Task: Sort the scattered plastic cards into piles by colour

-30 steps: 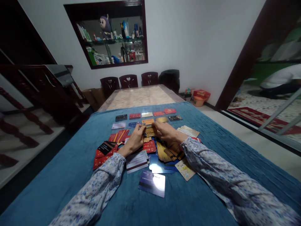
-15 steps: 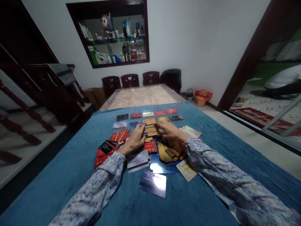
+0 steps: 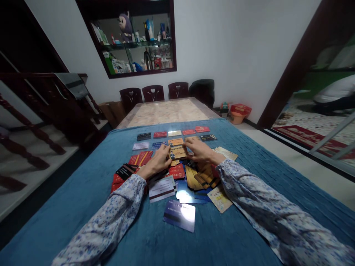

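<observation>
1. A blue textured fabric cloth point(image 3: 149, 242) covers the near part of a long, pale-topped table point(image 3: 166, 111).
2. On it spreads a heap of red, gold, blue and white plastic cards point(image 3: 176, 171), well in from both side edges.
3. The left hand point(image 3: 156, 160) pinches the left edge of a gold rectangular plastic card point(image 3: 178, 152); the right hand point(image 3: 201, 150) grips its right edge.
4. That card sits toward the cloth's far edge.

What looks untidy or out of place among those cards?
Closer in, gold cards overlap at odd angles and a purple card lies askew, unlike the farther cards in rough rows. I see no clear damage.
</observation>
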The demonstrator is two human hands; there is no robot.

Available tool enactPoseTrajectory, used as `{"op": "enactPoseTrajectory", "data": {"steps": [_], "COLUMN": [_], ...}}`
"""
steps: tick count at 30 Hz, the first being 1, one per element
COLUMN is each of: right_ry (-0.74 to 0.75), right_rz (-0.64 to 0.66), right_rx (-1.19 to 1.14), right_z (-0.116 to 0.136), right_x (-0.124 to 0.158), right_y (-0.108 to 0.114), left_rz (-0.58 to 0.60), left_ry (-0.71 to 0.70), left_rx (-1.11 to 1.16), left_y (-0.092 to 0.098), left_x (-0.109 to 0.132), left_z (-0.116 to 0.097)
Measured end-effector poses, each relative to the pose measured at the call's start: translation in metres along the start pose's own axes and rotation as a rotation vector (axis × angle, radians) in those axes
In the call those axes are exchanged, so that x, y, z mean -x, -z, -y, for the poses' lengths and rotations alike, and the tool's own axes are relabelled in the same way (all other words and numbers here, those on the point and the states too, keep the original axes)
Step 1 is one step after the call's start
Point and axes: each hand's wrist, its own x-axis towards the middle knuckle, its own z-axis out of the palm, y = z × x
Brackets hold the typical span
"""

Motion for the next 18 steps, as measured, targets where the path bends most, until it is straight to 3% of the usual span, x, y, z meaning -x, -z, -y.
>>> {"op": "enactPoseTrajectory", "data": {"steps": [12, 18], "right_ry": [-0.078, -0.139], "right_rz": [0.141, 0.234], "right_rx": [0.168, 0.227], "right_z": [-0.001, 0.001], "right_x": [-0.029, -0.045], "right_y": [0.033, 0.044], "left_rz": [0.141, 0.252], "left_ry": [0.022, 0.125], "left_rx": [-0.230, -0.397], "left_y": [0.021, 0.028], "left_x": [-0.040, -0.058], "left_z": [0.012, 0.010]}}
